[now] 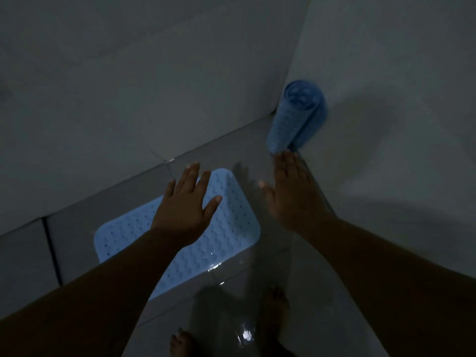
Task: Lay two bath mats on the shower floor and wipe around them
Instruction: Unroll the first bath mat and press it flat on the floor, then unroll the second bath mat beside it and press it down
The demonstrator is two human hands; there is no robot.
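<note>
A pale blue perforated bath mat (231,228) lies flat on the wet grey shower floor (268,155), close to the left wall. My left hand (188,204) hovers over it, fingers spread and straight, holding nothing. A second blue mat (296,117) stands rolled up in the far corner where the two walls meet. My right hand (293,191) reaches toward that roll with straight fingers, its fingertips just short of the roll's base; I cannot tell whether they touch it.
Grey tiled walls (154,99) close in on the left and the right. My bare feet (277,302) stand on the glossy wet floor at the bottom of the view. The light is dim.
</note>
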